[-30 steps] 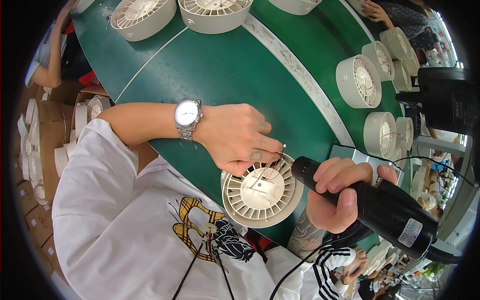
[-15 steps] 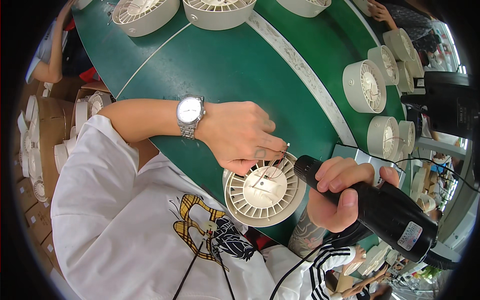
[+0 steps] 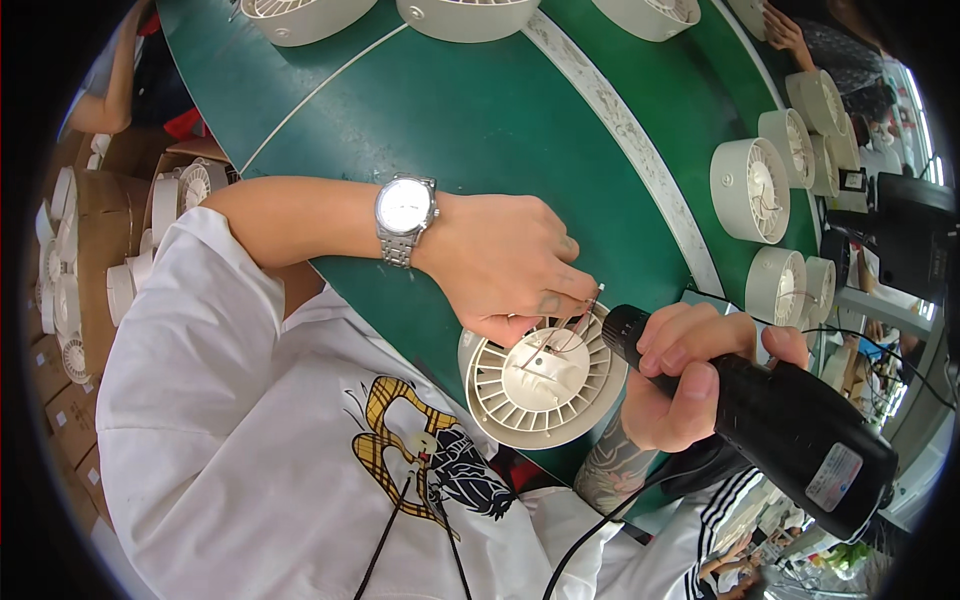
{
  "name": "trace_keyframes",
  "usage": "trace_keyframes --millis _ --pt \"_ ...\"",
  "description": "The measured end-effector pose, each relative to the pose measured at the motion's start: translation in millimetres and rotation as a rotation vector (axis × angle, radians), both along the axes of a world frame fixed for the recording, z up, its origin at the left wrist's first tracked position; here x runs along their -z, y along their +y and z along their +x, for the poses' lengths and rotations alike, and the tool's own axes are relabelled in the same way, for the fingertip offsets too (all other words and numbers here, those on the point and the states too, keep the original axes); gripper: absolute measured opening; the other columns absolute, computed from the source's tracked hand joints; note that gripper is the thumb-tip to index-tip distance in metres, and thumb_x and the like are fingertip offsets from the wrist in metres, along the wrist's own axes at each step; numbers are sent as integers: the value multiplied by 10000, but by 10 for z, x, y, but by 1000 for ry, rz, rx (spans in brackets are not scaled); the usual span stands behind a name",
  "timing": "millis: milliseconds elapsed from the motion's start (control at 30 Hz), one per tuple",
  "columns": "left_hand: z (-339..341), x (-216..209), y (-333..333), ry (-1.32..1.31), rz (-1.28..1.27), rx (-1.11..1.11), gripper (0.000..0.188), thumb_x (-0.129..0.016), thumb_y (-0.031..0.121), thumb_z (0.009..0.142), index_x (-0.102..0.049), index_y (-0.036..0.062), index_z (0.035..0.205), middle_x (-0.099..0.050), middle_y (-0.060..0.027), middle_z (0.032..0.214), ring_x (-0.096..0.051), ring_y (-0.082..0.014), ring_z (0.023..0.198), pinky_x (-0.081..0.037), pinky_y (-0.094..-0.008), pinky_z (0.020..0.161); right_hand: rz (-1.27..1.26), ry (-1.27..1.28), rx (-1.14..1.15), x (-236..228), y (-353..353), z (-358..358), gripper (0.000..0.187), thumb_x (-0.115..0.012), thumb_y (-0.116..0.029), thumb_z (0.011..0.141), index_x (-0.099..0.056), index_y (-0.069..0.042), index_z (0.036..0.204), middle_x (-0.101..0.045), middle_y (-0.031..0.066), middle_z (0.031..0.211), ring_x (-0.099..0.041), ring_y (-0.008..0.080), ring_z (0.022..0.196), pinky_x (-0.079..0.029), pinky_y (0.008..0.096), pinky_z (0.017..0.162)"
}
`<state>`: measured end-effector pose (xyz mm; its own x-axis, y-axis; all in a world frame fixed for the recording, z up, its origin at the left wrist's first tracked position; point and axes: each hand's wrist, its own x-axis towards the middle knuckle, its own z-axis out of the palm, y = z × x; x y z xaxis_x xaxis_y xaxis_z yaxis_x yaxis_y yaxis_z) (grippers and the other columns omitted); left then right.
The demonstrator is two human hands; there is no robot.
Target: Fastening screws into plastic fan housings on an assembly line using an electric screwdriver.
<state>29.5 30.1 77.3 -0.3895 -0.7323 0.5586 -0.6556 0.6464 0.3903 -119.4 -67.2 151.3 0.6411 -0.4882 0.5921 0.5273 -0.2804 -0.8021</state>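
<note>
A round cream fan housing [image 3: 545,375] with a slatted ring and a solid hub sits at the green table's near edge. My left hand [image 3: 510,265], with a watch at the wrist, is closed over its far rim; the fingertips are partly hidden. Thin dark and red wires [image 3: 580,325] run from the hub past these fingers to a small white connector [image 3: 600,290]. My right hand [image 3: 685,375] grips a black corded electric screwdriver [image 3: 790,430]. The tool's nose is beside the housing's right rim, pointing left; no bit can be made out.
More cream fan housings [image 3: 750,190] stand along the right side and at the table's far edge. A pale strip [image 3: 630,140] crosses the green table [image 3: 400,130]. Cardboard boxes [image 3: 110,230] with housings are at left. A dark device [image 3: 915,235] stands at right; other people work nearby.
The view has shifted slightly, so hands, housing and screwdriver appear a little farther right. Both hands keep their hold; the screwdriver stays beside the rim.
</note>
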Motion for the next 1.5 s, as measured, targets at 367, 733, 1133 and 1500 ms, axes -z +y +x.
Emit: trace_keyframes --millis 367,733,1133,1500 --pt "7 14 19 17 26 -9 337 -534 225 672 -649 35 925 -533 -32 791 -531 -196 573 -455 -324 499 78 37 -30 21 -29 3 412 -544 -98 793 -352 -92 1157 -399 29 597 -384 132 463 -341 283 459" --pt "55 55 8 59 36 -13 357 -531 211 661 -650 31 945 -555 -35 843 -528 -204 575 -461 -335 505 140 89 30 -14 -1 73 395 -551 -80 780 -362 -95 1126 -414 31 598 -387 135 458 -361 290 477" --pt "20 76 34 38 44 0 418 -520 179 630 -648 53 1008 -544 -36 823 -518 -216 563 -456 -344 499 133 -49 -123 -123 -139 -92 501 -543 -138 782 -357 -38 1236 -432 47 610 -383 144 434 -350 261 432" --pt "103 14 91 -14 -4 -70 390 -533 173 610 -645 38 958 -529 -53 773 -527 -209 563 -450 -339 495 -60 -90 606 -564 -555 -599 449 -549 -48 767 -401 -33 1190 -454 38 637 -405 127 483 -375 254 484"
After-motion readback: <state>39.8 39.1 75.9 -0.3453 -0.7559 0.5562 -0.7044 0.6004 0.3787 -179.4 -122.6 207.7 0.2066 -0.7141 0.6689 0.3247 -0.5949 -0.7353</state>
